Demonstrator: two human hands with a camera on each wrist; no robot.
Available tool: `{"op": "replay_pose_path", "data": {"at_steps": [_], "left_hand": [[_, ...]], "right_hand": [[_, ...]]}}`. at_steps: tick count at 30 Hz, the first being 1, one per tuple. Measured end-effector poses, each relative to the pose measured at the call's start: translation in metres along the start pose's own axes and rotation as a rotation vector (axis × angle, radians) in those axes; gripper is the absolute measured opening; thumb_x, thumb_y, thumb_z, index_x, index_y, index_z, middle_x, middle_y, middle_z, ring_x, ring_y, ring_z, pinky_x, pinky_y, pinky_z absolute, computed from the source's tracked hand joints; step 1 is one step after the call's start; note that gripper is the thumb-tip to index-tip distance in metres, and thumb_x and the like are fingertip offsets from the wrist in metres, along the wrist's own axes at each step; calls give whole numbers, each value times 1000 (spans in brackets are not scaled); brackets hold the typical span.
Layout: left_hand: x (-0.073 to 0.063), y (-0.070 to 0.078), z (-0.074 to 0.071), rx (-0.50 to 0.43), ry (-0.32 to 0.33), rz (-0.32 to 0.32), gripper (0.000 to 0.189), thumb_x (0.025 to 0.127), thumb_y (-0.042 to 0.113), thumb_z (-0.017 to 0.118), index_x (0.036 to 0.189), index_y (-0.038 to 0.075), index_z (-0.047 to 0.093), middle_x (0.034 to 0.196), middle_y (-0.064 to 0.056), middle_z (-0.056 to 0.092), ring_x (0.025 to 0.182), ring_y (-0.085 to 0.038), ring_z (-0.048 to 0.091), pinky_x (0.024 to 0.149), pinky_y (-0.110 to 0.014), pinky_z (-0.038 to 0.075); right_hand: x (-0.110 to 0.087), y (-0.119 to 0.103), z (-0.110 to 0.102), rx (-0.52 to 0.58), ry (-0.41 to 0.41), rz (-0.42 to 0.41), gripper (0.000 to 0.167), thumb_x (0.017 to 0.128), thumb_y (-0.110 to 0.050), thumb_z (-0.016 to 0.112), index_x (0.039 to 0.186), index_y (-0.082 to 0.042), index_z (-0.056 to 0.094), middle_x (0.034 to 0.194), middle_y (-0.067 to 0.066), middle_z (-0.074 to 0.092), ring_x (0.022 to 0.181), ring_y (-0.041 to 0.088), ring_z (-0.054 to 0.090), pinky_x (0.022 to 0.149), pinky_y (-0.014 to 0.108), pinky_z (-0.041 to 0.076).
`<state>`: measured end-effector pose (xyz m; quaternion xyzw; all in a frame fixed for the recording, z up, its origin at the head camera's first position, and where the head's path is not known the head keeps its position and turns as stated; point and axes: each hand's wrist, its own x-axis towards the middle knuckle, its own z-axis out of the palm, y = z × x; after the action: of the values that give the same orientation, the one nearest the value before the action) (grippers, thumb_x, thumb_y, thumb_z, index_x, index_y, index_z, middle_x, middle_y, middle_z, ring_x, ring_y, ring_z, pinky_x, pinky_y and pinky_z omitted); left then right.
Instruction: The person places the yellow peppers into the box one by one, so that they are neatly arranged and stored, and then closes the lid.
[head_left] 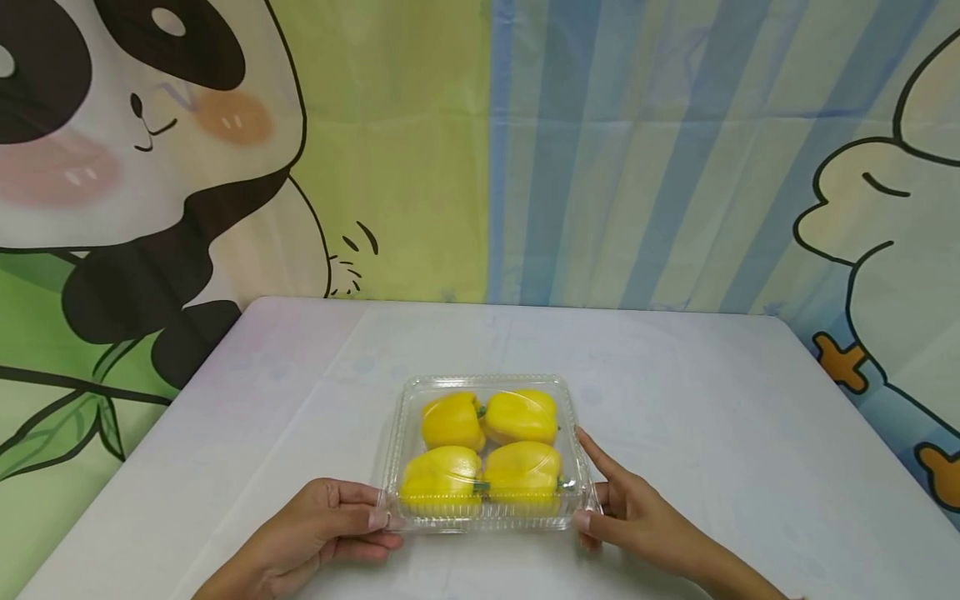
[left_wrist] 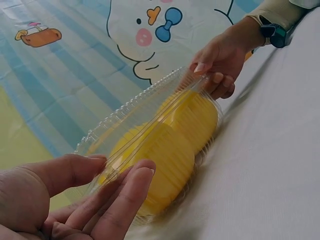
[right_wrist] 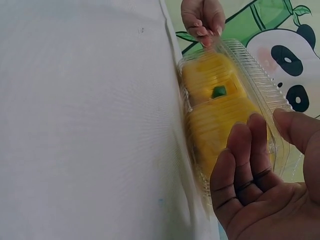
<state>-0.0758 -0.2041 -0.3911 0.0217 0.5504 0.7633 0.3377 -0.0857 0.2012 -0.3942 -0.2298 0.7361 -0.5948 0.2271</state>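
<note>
A clear plastic clamshell box (head_left: 487,523) with its lid down is at the front middle of the table, near me. Inside it are several yellow bell peppers (head_left: 521,415) in two rows, some showing a green stem. My left hand (head_left: 318,529) pinches the box's front left corner between thumb and fingers. At the front right corner, my right hand (head_left: 637,517) grips the rim, its thumb in front and its index finger stretched along the right side. In the left wrist view the peppers (left_wrist: 165,160) show through the ribbed wall. Whether the box fully touches the table is unclear.
A white cloth covers the table (head_left: 300,400). Behind it hangs a printed backdrop (head_left: 405,150) with a panda on the left and a white cartoon figure on the right. A dark watch (left_wrist: 274,34) is on the right wrist.
</note>
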Motion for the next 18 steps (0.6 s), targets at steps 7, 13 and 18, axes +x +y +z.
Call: {"op": "replay_pose_path", "data": {"at_steps": [7, 13, 18], "left_hand": [[0, 2, 4, 63, 48, -4, 28, 90, 4, 66, 112, -12, 60, 99, -25, 69, 87, -29, 71, 78, -39, 57], [1, 3, 6, 114, 62, -4, 27, 90, 6, 67, 109, -12, 61, 94, -23, 71, 84, -28, 71, 74, -38, 58], [2, 4, 7, 124, 73, -9, 28, 89, 7, 68, 108, -12, 61, 93, -23, 71, 82, -28, 71, 73, -38, 58]], "right_hand": [[0, -1, 0, 28, 0, 24, 88, 96, -9, 61, 158, -23, 0, 83, 14, 64, 69, 21, 62, 69, 31, 54], [0, 1, -2, 51, -28, -9, 87, 96, -7, 59, 158, -21, -1, 84, 14, 64, 70, 19, 62, 71, 32, 56], [0, 2, -6, 135, -85, -49, 82, 99, -2, 52, 158, -22, -2, 86, 15, 62, 73, 21, 63, 75, 35, 56]]}}
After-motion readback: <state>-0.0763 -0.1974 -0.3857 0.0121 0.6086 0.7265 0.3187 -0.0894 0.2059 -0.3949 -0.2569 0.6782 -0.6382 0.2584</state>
